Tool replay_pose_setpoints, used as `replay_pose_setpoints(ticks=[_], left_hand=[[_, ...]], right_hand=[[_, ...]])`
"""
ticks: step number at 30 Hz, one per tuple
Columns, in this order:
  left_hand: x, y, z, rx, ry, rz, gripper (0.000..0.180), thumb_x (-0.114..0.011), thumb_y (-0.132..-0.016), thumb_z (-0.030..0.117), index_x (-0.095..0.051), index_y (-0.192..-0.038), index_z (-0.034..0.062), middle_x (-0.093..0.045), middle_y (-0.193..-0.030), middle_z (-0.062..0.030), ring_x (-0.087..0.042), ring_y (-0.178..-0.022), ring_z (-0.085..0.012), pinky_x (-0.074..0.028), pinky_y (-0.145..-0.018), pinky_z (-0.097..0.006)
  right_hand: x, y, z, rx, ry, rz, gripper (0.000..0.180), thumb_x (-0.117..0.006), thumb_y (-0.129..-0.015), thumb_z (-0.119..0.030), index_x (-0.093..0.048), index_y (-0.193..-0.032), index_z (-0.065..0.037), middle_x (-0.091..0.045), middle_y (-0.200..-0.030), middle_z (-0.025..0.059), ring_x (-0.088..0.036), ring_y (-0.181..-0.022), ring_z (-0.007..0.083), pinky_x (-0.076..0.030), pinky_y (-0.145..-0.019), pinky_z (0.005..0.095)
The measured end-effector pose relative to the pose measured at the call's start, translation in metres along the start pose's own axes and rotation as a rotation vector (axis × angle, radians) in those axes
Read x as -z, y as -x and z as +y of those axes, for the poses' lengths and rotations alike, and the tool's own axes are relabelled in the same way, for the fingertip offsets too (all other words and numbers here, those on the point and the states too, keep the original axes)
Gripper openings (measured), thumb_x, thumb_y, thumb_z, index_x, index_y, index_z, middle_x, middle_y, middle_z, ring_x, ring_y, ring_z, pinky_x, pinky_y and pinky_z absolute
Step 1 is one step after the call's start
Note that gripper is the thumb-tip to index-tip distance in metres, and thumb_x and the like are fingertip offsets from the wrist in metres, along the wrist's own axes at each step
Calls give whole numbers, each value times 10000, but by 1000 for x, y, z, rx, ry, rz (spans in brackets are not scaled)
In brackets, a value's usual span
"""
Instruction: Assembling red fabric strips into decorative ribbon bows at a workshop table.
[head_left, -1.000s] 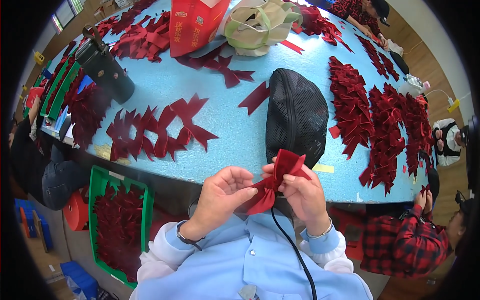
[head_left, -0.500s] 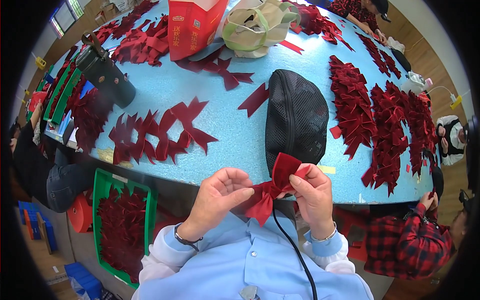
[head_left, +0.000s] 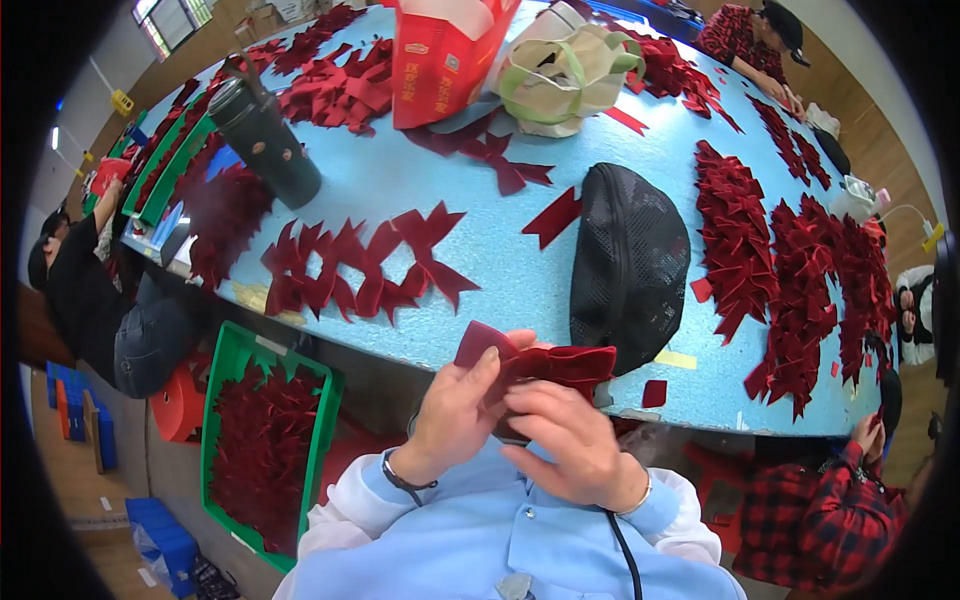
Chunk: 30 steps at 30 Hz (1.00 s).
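A dark red velvet bow (head_left: 570, 366) is at the table's near edge, in front of my body. My left hand (head_left: 455, 410) grips its left part, the thumb pressed on the cloth and fingers behind it. My right hand (head_left: 575, 440) lies against the underside of the bow, its fingers stretched and apart from the thumb; the fingertips are partly hidden between the two hands. Just beyond the hands stands a black mesh pouch (head_left: 630, 270) with a zip. A small red cloth piece (head_left: 654, 393) lies right of the hands.
Red bows lie in a row (head_left: 370, 265) at left and in long piles (head_left: 735, 235) at right. A dark flask (head_left: 265, 145), a red paper bag (head_left: 445, 65) and a cream tote bag (head_left: 560, 80) stand farther back. A green crate (head_left: 330, 400) of bows is below left. Co-workers sit around the table.
My right hand has let go of the bow's upper right loop and moved below it. My left hand has closed on the bow, which has turned. The whole view has shifted slightly.
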<state>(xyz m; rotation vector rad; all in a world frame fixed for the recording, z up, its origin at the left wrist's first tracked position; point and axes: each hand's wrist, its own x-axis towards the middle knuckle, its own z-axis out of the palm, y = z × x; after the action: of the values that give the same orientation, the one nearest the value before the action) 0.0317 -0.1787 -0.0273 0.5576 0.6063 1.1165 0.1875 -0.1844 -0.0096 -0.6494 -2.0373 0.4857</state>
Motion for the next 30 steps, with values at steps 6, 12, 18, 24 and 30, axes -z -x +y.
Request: replay_pose_setpoints(ticks=[6, 12, 18, 24, 30], left_hand=[[23, 11, 8, 7, 11, 33, 376, -364, -992, 189, -426, -1255, -73, -537, -1201, -206, -530, -1128, -305, -435, -973, -425], [21, 3, 4, 49, 0, 49, 367, -357, -992, 182, -440, -1225, -88, -539, -1184, -216, -545, -1104, -318, -446, -967, -446], [21, -4, 0, 86, 31, 87, 363, -363, -989, 176, -450, -1207, -101, -540, -1174, -218, -545, -1101, -323, -452, -964, -455], [15, -8, -6, 109, 41, 89, 363, -363, -988, 177, -457, -1205, -100, -544, -1170, -210, -548, -1100, -315, -454, -965, -448], [12, -11, -8, 153, 66, 92, 351, -381, -991, 201, -471, -1198, -69, -538, -1180, -176, -544, -1106, -268, -470, -959, -401]], right_hand=[[15, 24, 11, -410, -85, 357, 166, -610, -821, 14, -574, -977, 57, -606, -953, 147, -578, -842, 184, -487, -735, 287], [26, 30, 9, -754, -484, 350, 203, -586, -851, 16, -561, -1046, 67, -606, -977, 109, -569, -852, 125, -479, -766, 255], [17, 34, 21, -662, -380, 241, 276, -606, -828, 41, -535, -1092, 80, -611, -985, 110, -583, -890, 141, -477, -800, 256], [18, 30, 29, -705, -571, 293, 342, -630, -794, 74, -518, -1117, 83, -619, -989, 115, -598, -900, 152, -476, -829, 264], [21, 36, 36, -711, -503, 214, 338, -628, -808, 50, -516, -1125, 82, -625, -1009, 121, -603, -921, 152, -479, -842, 269]])
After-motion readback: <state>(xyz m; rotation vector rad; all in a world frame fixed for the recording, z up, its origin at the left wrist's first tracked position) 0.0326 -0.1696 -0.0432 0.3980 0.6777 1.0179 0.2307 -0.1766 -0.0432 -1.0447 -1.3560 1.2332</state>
